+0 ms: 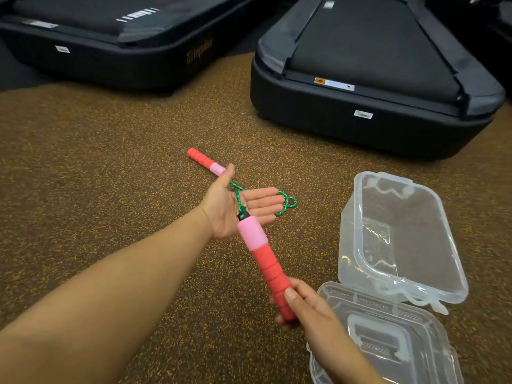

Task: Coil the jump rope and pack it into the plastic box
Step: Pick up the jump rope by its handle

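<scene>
My right hand (303,306) grips the lower end of a red and pink jump rope handle (263,253), which points up and left. The green rope (286,202) leaves that handle's black tip, crosses the palm of my left hand (241,206), which is held flat with fingers stretched out, and loops past the fingertips. The second red and pink handle (205,162) lies on the floor just behind my left hand. A clear plastic box (399,236) stands open on the floor to the right, with nothing inside it.
The box's clear lid (388,339) lies on the floor below the box, by my right wrist. Two black treadmill bases (360,117) (110,56) stand at the back. The floor is brown speckled rubber (97,176).
</scene>
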A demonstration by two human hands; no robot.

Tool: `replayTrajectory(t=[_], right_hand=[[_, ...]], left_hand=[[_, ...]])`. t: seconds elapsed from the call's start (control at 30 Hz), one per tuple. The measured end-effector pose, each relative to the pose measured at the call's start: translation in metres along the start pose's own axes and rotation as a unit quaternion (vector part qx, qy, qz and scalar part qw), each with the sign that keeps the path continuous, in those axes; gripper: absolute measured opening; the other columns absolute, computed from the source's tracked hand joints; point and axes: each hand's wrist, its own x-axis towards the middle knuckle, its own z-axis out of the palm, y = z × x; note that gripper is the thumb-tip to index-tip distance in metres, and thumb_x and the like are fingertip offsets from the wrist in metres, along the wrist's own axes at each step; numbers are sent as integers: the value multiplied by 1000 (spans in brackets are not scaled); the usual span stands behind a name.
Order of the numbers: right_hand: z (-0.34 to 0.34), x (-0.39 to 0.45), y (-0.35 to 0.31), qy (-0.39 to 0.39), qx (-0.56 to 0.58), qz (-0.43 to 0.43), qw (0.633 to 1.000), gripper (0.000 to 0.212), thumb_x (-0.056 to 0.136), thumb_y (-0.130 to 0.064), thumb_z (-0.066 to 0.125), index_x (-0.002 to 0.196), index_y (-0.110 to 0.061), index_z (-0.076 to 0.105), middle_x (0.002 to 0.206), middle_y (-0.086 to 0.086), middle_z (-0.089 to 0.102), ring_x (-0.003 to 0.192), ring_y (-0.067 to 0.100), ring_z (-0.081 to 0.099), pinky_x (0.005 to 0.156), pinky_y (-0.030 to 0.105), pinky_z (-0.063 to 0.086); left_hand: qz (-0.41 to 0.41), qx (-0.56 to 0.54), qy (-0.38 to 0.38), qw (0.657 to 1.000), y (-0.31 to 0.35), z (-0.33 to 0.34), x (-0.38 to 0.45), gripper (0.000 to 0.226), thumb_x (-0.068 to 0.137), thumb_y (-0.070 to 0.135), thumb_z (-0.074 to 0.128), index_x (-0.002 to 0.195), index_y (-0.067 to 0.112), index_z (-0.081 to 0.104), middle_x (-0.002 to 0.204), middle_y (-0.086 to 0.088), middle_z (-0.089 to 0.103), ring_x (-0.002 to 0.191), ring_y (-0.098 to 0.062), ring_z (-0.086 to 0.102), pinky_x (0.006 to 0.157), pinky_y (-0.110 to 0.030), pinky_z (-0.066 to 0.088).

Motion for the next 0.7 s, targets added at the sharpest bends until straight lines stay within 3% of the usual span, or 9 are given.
replayTrajectory(t=[0.07,0.17,0.23,0.33,0.43,0.53,0.7], right_hand=[[2,-3,9,6,-12,6,1000,36,79,-36,51,112,-23,61,84,0,67,66,10,60,61,23,48],[4,-5,18,23,-33,1,999,29,85,-34,51,111,-24,60,85,1,64,68,7,60,64,24,48],[5,-4,20,30,-48,-1,998,18,95,-24,51,111,-25,59,81,-2,61,68,5,59,66,24,50],[5,-2,22,39,-68,-8,997,23,96,-15,49,110,-30,59,79,-7,61,70,5,60,71,29,51],[6,1,25,46,-98,-19,994,22,95,-21,52,110,-35,59,76,-10,62,72,6,59,73,32,50],[6,5,33,47,-163,-41,985,23,87,-41,53,110,-45,56,79,-14,62,75,7,57,74,35,50],[4,14,46,66,-250,-53,965,26,93,-35,51,117,-44,47,94,-10,61,82,4,55,73,23,46]], left_hand=[[15,16,8,1000,3,1,2,73,94,54,29,108,-7,66,114,-23,67,98,-33,69,87,-44,53],[18,31,7,999,3,5,3,58,99,37,28,107,-4,67,108,-19,70,94,-30,71,83,-41,55],[19,36,4,999,4,7,3,56,100,36,27,111,-4,64,108,-19,70,95,-29,70,84,-40,54],[25,30,-1,999,8,8,4,58,100,36,26,106,-5,68,108,-20,70,95,-30,70,84,-40,54],[24,17,-13,999,12,10,5,63,100,38,25,103,-6,69,108,-21,70,95,-31,70,84,-40,55],[23,4,-25,999,13,14,5,64,100,39,24,104,-7,69,108,-22,69,96,-33,70,83,-40,55],[6,9,-40,999,11,22,6,62,100,37,25,105,-7,68,108,-22,70,95,-32,70,79,-39,59]])
